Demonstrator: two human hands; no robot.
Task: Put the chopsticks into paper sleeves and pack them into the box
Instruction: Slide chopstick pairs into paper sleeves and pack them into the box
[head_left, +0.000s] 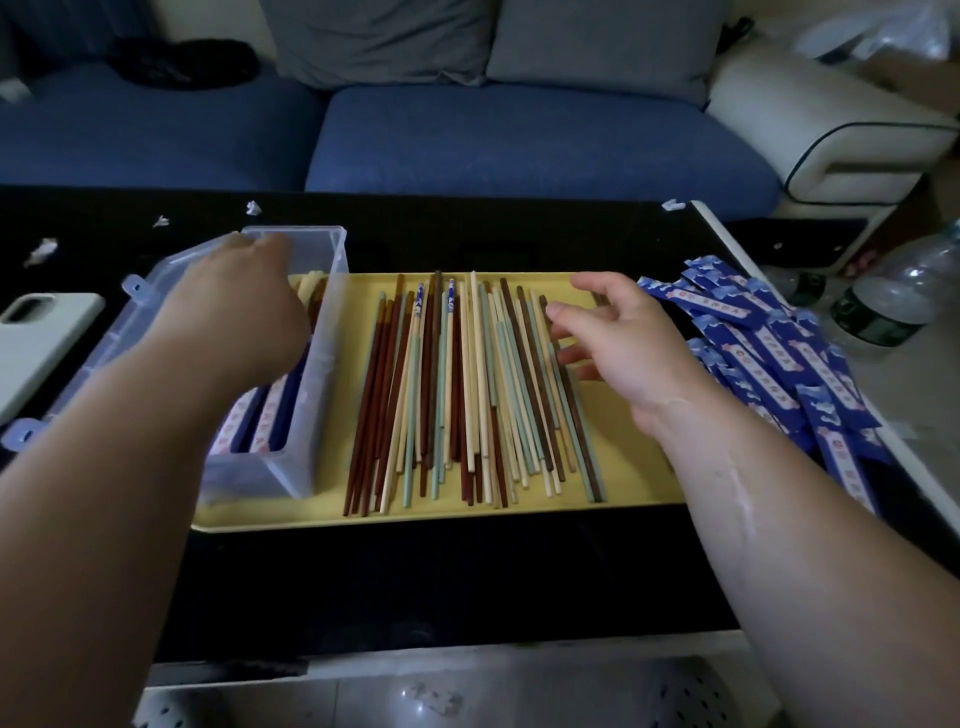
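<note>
I am looking down past both forearms at a blue fabric sofa (519, 140), which is filling the back of the view with grey cushions (602, 47) leaning on it. In front of it a glossy black table (415, 582) is carrying everything else.

A flat yellow plastic tray (639, 483) is lying across the middle of the table. A long clear plastic box (327, 353) is sitting on the tray's left end, its hinged lid (140, 312) lying open to the left. Inside it a few sleeved chopsticks (260, 415) in blue paper are lying lengthwise.

A loose spread of bare chopsticks (467, 384), red-brown, cream, pale green and dark brown, is covering the tray to the right of the box, all running roughly front to back. To the right of the tray a heap of blue printed paper sleeves (779, 353) is lying on the table's edge.

The left hand (244, 306) is reaching down into the box at its far end; its fingers are hidden and blurred, so I cannot tell how they are lying. The right hand (628, 343) is hovering over the right edge of the bare chopsticks, fingers spread and relaxed, gripping nothing.

A phone in a pale case (36, 348) is lying face down at the far left. A clear plastic bottle (893, 296) is standing beyond the sleeves. Small white paper scraps (41, 250) are dotting the table's far left.
</note>
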